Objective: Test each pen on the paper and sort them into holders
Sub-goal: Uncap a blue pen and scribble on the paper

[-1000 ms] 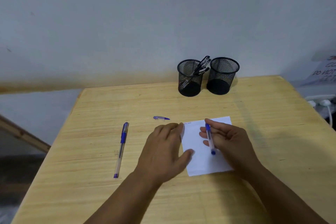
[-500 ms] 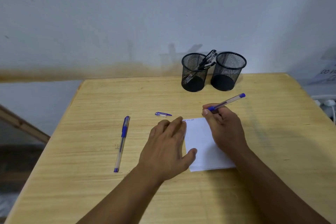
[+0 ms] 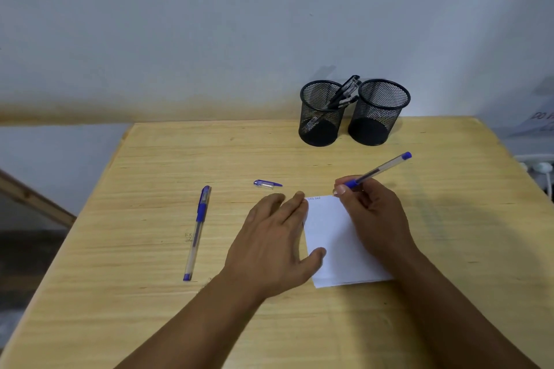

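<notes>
A white paper [image 3: 332, 237] lies on the wooden table [image 3: 150, 293], with faint scribbles at its top left corner. My left hand [image 3: 272, 246] rests flat on the paper's left edge, fingers straight. My right hand [image 3: 371, 213] grips a blue pen [image 3: 379, 170] in a writing hold at the paper's top edge; the tip is hidden behind my fingers. A loose blue pen cap [image 3: 266, 183] lies just beyond my left fingers. A second blue pen [image 3: 198, 231] lies to the left. Two black mesh holders stand at the back: the left holder [image 3: 319, 117] has several pens, the right holder [image 3: 379, 114] looks empty.
The table's back edge meets a pale wall. White plugs and cables [image 3: 539, 168] sit past the right edge, with a printed sheet [image 3: 539, 123] above them. A wooden beam [image 3: 33, 198] slants off the left side.
My right hand turned the pen from lying across my fingers into a writing hold and moved up to the paper's top edge. My left hand stayed on the paper.
</notes>
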Tool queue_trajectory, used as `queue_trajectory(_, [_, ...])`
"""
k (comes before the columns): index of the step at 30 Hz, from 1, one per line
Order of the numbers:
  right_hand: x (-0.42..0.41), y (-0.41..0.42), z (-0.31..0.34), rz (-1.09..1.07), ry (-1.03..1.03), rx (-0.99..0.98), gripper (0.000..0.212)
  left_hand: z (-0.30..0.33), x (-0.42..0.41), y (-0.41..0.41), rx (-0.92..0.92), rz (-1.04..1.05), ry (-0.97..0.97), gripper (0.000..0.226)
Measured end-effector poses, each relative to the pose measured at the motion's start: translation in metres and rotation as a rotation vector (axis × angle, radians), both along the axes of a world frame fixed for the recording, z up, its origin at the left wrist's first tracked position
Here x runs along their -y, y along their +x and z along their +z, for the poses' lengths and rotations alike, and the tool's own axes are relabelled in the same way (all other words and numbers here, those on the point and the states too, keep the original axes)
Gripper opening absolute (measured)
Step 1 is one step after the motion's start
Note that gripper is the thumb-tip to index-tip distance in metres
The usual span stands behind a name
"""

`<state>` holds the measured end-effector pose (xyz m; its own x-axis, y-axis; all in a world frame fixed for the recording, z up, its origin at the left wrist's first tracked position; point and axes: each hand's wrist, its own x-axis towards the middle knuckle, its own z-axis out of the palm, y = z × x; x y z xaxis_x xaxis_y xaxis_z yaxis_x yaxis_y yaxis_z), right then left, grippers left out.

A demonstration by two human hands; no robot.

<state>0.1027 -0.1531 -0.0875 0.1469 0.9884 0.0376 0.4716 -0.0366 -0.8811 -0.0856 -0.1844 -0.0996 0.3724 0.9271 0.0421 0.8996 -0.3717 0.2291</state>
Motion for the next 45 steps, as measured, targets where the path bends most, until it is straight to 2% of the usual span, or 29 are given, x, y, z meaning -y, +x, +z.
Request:
queue_trajectory(5, [0.006, 0.003, -0.002, -0.011, 0.031, -0.019, 0.01, -0.004, -0.002, -0.001, -0.012, -0.058, -0.033, 0.095])
queue_trajectory(10, [-0.001, 0.002, -0.001, -0.058, 0.051, -0.079, 0.018, -0.006, -0.003, -0.002, -0.035, -0.075, -0.029, 0.097])
queue_trajectory(21, [-0.01, 0.0, -0.004, -0.051, 0.003, 0.061, 0.008, -0.004, -0.004, -0.003, -0.081, -0.112, -0.094, 0.126])
queue_trajectory(45, [-0.007, -0.008, -0.003, -0.065, 0.033, 0.13, 0.008, -0.005, -0.004, -0.002, -0.087, -0.104, -0.089, 0.127])
